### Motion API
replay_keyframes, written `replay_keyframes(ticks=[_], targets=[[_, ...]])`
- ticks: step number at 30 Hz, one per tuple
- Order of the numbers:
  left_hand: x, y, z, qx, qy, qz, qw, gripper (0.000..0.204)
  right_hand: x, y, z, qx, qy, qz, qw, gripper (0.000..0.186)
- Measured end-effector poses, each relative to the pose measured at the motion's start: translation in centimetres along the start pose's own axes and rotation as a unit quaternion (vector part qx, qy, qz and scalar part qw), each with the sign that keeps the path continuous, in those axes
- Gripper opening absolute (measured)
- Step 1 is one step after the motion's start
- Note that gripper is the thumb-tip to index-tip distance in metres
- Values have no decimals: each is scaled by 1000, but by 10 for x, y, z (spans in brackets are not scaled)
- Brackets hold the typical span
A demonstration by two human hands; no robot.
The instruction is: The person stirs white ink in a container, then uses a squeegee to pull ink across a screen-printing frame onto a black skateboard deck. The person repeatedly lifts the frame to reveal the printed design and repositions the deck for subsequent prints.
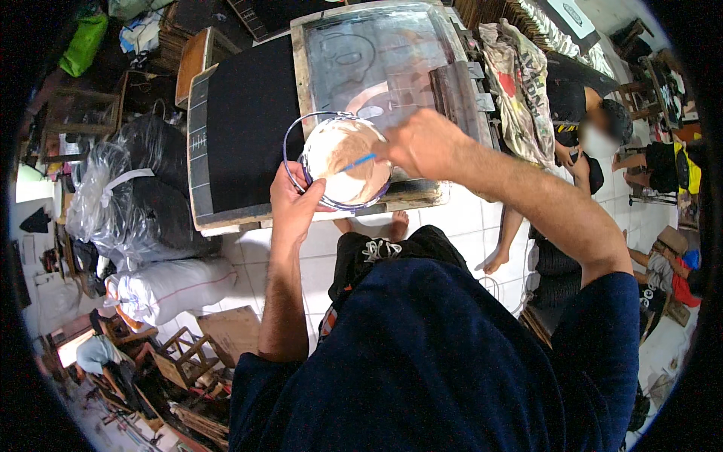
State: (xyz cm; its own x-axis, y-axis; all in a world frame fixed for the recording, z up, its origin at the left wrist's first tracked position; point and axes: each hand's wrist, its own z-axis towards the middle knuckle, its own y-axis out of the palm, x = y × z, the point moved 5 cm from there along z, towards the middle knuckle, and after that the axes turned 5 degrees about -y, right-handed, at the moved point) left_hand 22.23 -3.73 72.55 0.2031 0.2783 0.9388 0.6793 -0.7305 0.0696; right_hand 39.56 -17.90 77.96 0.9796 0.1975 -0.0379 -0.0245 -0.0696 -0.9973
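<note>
Evidently the left hand (296, 197) is clamped on the near-left wall of the bucket (374, 201), thumb hooked over its rim, while the right hand (425, 147) is closed around a blue stick (357, 163) angled down into the pale paste (343, 147) inside. The bucket sits over the near-left corner of the framed screen (301, 71), overlapping the black panel (248, 113) (whether it rests there or is held up, one cannot tell). Leftward, the panel's dark surface leaves room as far as its pale, marked edge; rightward, the right forearm spans the frame's near corner, near a stained cloth (516, 90). White floor tiles (245, 264) show below the near edge.
</note>
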Motion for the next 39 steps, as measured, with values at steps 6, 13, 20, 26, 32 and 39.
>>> replay_keyframes(ticks=[6,13,20,26,32,39], targets=[[-1,18,-4,-28,23,47,998,26,16,28,3,-94,178,50,978,26],[-1,18,3,-36,26,44,998,25,-19,27,-2,-106,244,268,926,33],[-3,0,10,-73,30,41,996,25,8,2,12,-110,244,46,962,24],[4,-11,19,-86,71,52,992,24,-41,15,30,-70,228,241,941,39],[5,-22,31,-131,40,60,989,26,-29,1,31,-136,325,94,931,29],[2,-22,45,-166,47,79,982,25,-47,-17,39,0,370,105,923,36]])
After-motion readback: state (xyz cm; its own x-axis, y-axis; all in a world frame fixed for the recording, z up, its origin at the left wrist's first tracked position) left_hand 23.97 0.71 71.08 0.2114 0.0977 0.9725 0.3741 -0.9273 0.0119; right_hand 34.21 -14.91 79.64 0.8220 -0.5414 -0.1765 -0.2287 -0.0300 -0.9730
